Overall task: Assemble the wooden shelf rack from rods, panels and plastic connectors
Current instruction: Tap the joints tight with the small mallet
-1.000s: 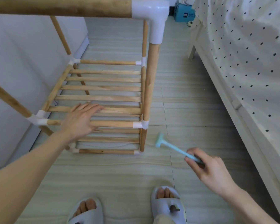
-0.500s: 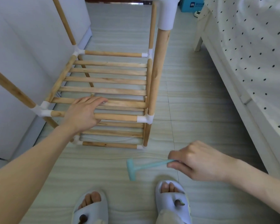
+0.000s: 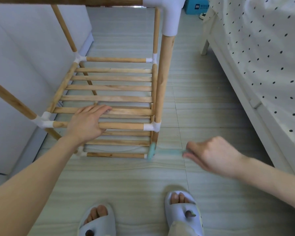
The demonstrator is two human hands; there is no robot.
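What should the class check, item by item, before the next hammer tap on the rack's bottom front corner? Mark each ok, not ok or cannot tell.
1. Left hand presses on the front rod of the middle shelf: ok.
2. Right hand pinches the hammer handle: ok.
3. Hammer head at the bottom front-right joint: ok, though blurred.
4. Joint fully seated: cannot tell.
5. Slippers stand back from the hammer: ok.

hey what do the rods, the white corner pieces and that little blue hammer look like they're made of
Rods: bare, unvarnished-looking wood, with visible grain and knots. White corner pieces: likely moulded plastic, smooth and matte, with no seams showing. Blue hammer, held in the right hand: probably plastic or rubber judging by its uniform pastel colour, though motion blur hides its finish.
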